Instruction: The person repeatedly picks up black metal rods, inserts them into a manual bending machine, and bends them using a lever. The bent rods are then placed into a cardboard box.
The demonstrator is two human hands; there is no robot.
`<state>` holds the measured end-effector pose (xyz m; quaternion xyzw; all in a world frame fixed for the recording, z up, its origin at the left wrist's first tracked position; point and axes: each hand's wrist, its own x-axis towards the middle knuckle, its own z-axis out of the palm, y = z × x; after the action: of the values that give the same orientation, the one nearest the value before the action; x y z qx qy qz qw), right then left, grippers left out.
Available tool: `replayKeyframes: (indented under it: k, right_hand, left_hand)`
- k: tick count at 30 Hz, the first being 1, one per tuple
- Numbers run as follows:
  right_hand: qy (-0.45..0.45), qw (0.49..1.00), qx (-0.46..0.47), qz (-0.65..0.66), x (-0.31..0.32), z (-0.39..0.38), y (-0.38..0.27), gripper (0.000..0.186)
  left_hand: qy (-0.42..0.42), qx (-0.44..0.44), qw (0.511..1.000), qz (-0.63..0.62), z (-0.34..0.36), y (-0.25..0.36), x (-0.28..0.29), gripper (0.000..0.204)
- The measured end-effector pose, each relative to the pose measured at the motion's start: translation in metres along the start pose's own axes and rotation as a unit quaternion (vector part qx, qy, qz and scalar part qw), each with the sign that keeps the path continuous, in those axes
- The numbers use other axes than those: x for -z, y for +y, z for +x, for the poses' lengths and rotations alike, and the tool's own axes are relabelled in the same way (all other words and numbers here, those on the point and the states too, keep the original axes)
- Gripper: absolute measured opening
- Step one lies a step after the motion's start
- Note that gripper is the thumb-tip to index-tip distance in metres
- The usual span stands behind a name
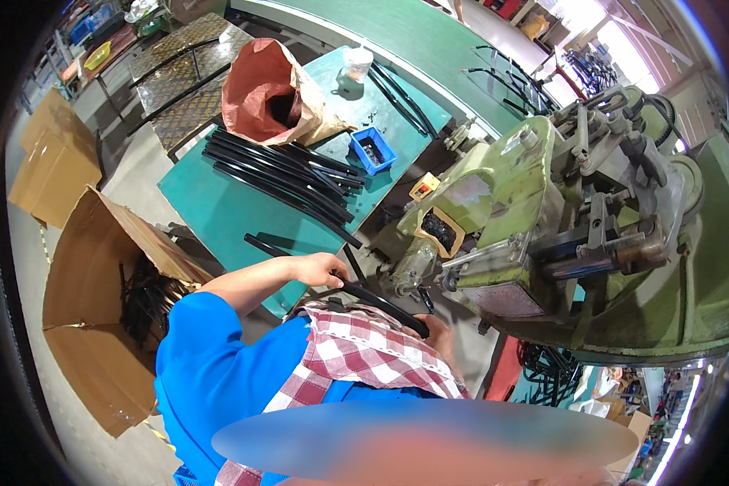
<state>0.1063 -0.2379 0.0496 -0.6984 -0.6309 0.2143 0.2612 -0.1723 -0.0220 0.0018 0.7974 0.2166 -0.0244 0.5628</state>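
A curved black tube lies across the front of my checked apron, held in both hands. My left hand is wrapped round its middle part. My right hand grips it near its right end; some of those fingers are hidden. Beyond my left wrist shows a black tube end, perhaps part of the same tube. A pile of similar black tubes rests on the green table just ahead.
A green press machine stands close at the right, with a small tray of dark bits on it. The table bears a large paper sack and a blue bin. An open carton stands at the left.
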Motion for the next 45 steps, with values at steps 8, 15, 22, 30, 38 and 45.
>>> replayKeyframes:
  k: [8,15,22,30,38,45]
  right_hand:
    - [0.031,0.999,0.011,-0.024,-0.004,-0.012,0.005,0.031]
    - [0.041,0.996,-0.077,0.002,-0.004,-0.02,-0.014,0.037]
    - [0.039,0.994,-0.097,-0.025,0.001,-0.029,-0.019,0.039]
    - [0.027,0.991,-0.134,0.01,-0.004,-0.04,-0.023,0.041]
    - [0.007,0.991,-0.128,0.041,0.003,-0.024,-0.038,0.033]
    - [-0.021,0.996,-0.069,0.045,-0.013,-0.01,-0.018,0.04]
  left_hand:
    - [-0.041,0.027,0.998,-0.024,0.015,-0.001,0.004,0.026]
    - [-0.059,-0.013,0.998,-0.002,0.02,0.0,0.007,0.026]
    - [-0.07,-0.017,0.997,-0.002,0.028,0.007,0.007,0.028]
    - [-0.056,-0.024,0.997,-0.051,0.026,-0.003,-0.004,0.029]
    - [-0.002,0.005,1.0,-0.027,0.0,0.006,0.0,0.026]
    - [0.051,0.018,0.997,-0.049,-0.029,0.001,-0.004,0.025]
